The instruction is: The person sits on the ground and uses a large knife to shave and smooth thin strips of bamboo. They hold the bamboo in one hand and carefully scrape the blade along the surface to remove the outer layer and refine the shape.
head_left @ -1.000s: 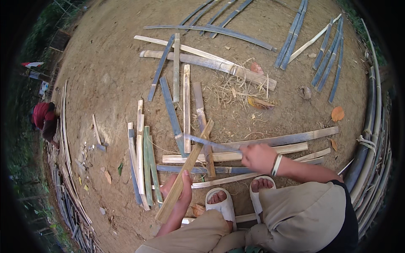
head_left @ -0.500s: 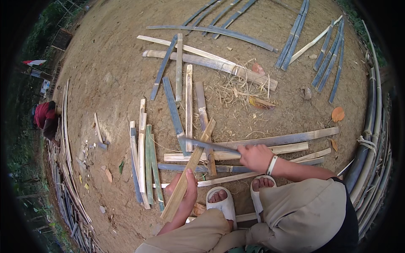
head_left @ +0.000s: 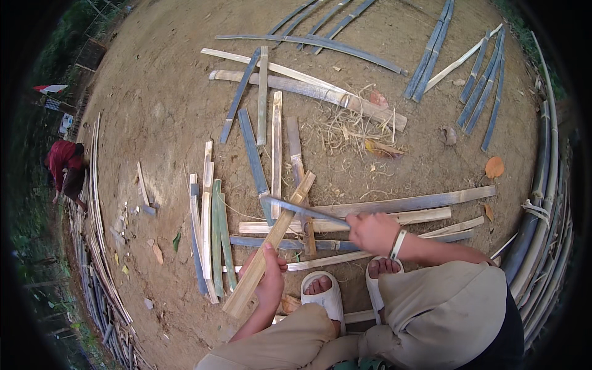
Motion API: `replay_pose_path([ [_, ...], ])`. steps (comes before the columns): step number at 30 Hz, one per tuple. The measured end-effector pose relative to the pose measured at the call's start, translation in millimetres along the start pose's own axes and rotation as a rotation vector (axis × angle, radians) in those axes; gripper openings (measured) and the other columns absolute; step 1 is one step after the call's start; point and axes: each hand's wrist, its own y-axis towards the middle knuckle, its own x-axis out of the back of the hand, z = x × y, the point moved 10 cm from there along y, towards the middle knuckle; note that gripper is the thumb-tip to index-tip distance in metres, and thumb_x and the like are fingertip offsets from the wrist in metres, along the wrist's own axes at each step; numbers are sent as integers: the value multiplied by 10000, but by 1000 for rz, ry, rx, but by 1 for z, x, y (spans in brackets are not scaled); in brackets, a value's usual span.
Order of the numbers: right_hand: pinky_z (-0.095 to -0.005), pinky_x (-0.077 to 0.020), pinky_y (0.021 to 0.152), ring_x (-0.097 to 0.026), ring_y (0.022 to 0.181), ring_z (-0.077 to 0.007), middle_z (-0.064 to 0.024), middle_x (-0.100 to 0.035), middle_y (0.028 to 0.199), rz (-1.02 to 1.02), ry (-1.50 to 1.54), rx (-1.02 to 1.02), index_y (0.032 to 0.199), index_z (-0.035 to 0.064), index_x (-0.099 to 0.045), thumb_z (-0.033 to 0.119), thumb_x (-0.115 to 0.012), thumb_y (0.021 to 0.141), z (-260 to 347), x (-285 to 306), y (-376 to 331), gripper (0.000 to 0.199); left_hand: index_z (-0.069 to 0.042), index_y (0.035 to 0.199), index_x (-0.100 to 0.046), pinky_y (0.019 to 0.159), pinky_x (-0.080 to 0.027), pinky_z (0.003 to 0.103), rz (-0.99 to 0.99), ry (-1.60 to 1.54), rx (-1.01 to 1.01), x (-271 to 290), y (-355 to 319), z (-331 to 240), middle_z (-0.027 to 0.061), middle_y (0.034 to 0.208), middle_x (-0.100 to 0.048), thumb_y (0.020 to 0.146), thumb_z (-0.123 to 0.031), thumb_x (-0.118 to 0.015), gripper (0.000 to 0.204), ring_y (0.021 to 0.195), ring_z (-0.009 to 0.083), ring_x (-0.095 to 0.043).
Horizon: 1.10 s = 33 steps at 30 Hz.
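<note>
Left hand (head_left: pixel 269 280) clamped around pale split bamboo slat (head_left: pixel 271 245), held slanting over the dirt ground (head_left: pixel 160 117). Right hand (head_left: pixel 372 232) closed on long dark blade (head_left: pixel 302 209), its edge resting against the slat's upper end.

Two hands show, a left hand (head_left: pixel 269 285) and a right hand (head_left: pixel 372 232), and two white sandals (head_left: pixel 323 296). One bamboo slat (head_left: pixel 271 245) is held, one long blade (head_left: pixel 305 210), one orange leaf (head_left: pixel 494 166) and one person in red (head_left: pixel 65 169).
</note>
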Motion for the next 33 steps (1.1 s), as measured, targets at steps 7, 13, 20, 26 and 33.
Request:
replay_pose_path([
  [7,-558,-521,672,-658,721,-450,-224,-664,813,-7,27,-112,1008,36,-515,246,-554,906,-16,-12,1,237,9,831,-575,440,-475,287,-31,-127,203,0,-2,28,90,567,-568,994,-330,-575,376,452,173,-566],
  [13,-543,-536,659,-670,711,-444,-238,-672,823,51,15,-44,1014,25,-525,248,-534,910,-15,-13,1,246,-17,805,-554,415,-459,301,-57,-206,350,-1,-7,51,92,559,-558,997,-396,-548,425,439,187,-551],
  [20,-547,-536,635,-675,704,-434,-230,-679,815,-5,-64,-28,1031,41,-531,254,-532,901,-17,-18,13,250,-34,801,-546,431,-461,309,-44,-268,410,-7,-12,53,97,558,-555,1000,-416,-533,431,437,197,-544],
  [26,-545,-532,689,-673,739,-445,-233,-686,801,79,-13,49,1037,32,-521,248,-509,908,11,-9,9,251,-30,834,-548,479,-470,303,-12,-253,415,-9,-14,50,89,593,-568,1017,-453,-483,466,487,182,-557],
  [33,-538,-532,681,-673,743,-436,-230,-678,786,60,-39,18,1014,28,-528,257,-512,912,8,-12,10,251,-36,828,-549,463,-466,315,-34,-330,460,-6,-15,60,88,588,-569,1011,-457,-491,462,483,190,-565],
])
